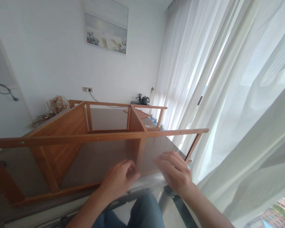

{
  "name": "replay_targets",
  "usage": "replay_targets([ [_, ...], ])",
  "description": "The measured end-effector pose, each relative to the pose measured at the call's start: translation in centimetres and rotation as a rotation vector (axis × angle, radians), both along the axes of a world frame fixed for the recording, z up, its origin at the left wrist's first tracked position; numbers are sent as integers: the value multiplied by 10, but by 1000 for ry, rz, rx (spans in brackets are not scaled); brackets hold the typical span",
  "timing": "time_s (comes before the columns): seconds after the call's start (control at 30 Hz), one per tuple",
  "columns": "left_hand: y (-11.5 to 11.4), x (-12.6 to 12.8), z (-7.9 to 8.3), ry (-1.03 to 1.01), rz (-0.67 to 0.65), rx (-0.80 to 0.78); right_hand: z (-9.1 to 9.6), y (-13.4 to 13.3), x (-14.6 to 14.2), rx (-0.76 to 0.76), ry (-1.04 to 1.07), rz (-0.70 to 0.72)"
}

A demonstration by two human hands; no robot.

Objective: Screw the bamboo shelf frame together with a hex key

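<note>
**Two Hands at a Wooden Frame**

From the head view, we see a wooden frame [85, 137] lying on a gray table [102, 161]. The left hand [117, 180] curls its fingers by a wooden post [140, 155], but we cannot tell if they hold it. The right hand [174, 172] spreads its fingers wide, just beside the post. A bump could push the frame off the near table edge. Far away sits a black kettle [145, 100]. We cannot tell what is in it.
</note>
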State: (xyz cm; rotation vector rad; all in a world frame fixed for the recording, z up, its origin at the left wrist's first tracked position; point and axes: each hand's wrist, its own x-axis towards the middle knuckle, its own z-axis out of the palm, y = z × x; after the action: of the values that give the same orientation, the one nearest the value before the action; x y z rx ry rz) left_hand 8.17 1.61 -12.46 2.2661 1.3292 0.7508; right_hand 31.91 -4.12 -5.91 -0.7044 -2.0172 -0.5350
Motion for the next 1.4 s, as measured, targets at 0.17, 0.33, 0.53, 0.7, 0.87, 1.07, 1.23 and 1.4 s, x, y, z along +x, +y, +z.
replay_targets([
  [0.17, 15, 14, 7, -202, 6, 47, 47, 14, 1, 64, 23, 24],
  [0.33, 31, 22, 0, -348, -71, 8, 61, 27, -4, 67, -4, 31],
  [0.53, 38, 19, -14, -502, -186, -142, 66, 39, -6, 123, -54, 25],
  [0.7, 43, 18, -18, -538, -220, -214, 70, 44, -3, 154, -96, 14],
  [0.87, 45, 18, -19, -530, -218, -234, 75, 46, 0, 217, -184, -7],
  [1.07, 45, 19, -21, -518, -222, -229, 81, 44, 0, 304, -308, -62],
  [1.23, 45, 18, -21, -524, -224, -242, 86, 45, 2, 408, -424, -91],
  [1.4, 45, 18, -20, -517, -229, -242, 100, 44, 2, 502, -567, -33],
])
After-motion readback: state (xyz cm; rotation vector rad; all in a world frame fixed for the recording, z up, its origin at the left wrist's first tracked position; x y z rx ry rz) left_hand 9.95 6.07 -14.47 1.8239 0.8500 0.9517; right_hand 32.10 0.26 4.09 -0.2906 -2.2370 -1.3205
